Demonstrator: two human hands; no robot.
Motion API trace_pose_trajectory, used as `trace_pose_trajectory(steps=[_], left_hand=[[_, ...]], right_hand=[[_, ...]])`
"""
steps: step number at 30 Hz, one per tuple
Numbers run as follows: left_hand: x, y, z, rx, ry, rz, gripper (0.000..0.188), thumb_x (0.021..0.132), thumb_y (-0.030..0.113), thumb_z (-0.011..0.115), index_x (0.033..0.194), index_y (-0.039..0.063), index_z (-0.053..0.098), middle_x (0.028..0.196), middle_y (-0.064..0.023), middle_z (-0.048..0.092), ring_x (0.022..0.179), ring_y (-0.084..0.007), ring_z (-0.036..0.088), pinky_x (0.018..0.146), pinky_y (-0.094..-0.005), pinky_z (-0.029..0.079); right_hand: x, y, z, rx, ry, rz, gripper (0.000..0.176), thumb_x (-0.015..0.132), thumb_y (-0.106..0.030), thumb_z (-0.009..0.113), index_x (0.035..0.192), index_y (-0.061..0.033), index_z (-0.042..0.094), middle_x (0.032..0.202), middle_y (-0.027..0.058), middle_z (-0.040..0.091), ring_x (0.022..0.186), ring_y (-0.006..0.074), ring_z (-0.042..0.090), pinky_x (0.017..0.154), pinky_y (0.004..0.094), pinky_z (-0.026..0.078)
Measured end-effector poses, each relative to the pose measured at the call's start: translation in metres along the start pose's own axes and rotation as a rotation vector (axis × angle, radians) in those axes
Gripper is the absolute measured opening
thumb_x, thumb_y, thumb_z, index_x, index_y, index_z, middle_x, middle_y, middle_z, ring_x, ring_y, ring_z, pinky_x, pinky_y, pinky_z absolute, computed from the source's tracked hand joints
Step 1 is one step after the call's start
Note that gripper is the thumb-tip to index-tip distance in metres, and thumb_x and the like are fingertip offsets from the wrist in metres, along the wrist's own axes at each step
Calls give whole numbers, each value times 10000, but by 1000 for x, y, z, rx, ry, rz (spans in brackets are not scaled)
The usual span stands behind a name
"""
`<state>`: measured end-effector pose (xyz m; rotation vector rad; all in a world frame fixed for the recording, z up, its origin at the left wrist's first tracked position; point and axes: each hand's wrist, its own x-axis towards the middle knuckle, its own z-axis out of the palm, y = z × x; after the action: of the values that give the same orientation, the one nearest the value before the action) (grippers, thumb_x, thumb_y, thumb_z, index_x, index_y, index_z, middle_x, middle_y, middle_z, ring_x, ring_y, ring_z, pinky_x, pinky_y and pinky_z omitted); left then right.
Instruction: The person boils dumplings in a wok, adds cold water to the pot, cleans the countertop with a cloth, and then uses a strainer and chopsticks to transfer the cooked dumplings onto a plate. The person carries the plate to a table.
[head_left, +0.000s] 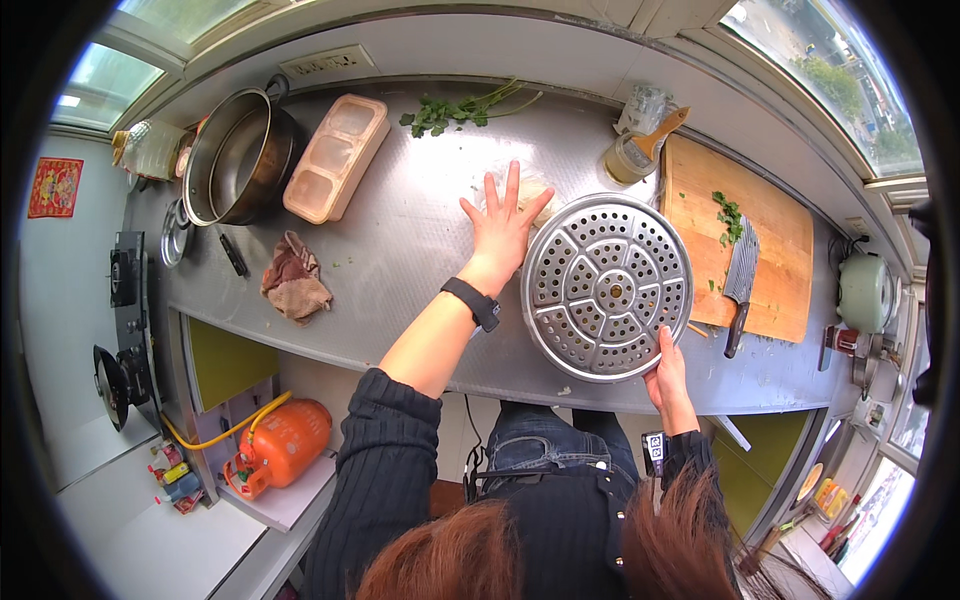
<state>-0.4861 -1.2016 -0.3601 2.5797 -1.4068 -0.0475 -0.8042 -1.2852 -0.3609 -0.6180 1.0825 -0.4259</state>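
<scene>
My right hand (667, 373) grips the near right rim of a round perforated metal steamer rack (606, 306), with the thumb on top. The rack is held over the counter, face up. My left hand (502, 236) has its fingers spread wide, palm down, left of the rack. Just beyond its fingers is a pale lump (534, 193) with what looks like clear plastic film around it; hand and rack partly hide it. Whether my left palm touches it, I cannot tell. A black band (471, 300) circles my left wrist.
On the metal counter (405, 277) are a deep pot (232, 157), a lidded box (337, 161), a cloth (295, 281), herb sprigs (465, 112) and a jar (628, 160) with a brush (664, 131). Rightward, a knife (742, 274) and chopped greens (726, 214) lie on a wooden board (780, 247).
</scene>
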Motion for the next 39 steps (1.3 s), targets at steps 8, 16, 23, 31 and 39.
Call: trace_pose_trajectory(steps=[8,16,23,31,39], left_hand=[[12,-46,1,-447,355,-72,189,671,-9,621,772,33,466,689,-127,540,645,-304,562,589,-402,467],[-21,-128,-61,-247,539,-291,150,693,-6,598,749,39,467,704,-108,525,642,-300,545,585,-402,449],[-66,-178,-84,-167,547,-386,103,761,9,605,793,13,508,776,-130,548,733,-309,556,637,-385,448],[-105,-173,-84,-344,412,-500,110,820,25,582,929,13,582,865,-122,574,801,-285,576,706,-366,463],[-110,-115,-108,-166,557,-371,454,819,20,600,1251,3,462,1183,-168,511,1096,-314,513,912,-385,431]], right_hand=[[9,-13,22,-12,-14,-62,323,947,-277,515,1164,-38,527,1104,59,608,960,160,606,825,310,522],[52,-19,107,70,-49,-16,362,902,-310,594,1140,-45,529,1051,62,632,918,159,626,805,317,522],[109,-28,177,12,-75,-35,470,898,-374,582,1198,-25,489,1066,84,626,913,187,631,769,357,525],[142,-38,218,-33,-30,-34,511,913,-412,531,1233,-23,447,1125,105,593,963,224,619,782,403,545],[117,-55,199,-66,-206,19,714,885,-523,504,1276,64,397,1231,170,516,1034,281,585,807,418,533]])
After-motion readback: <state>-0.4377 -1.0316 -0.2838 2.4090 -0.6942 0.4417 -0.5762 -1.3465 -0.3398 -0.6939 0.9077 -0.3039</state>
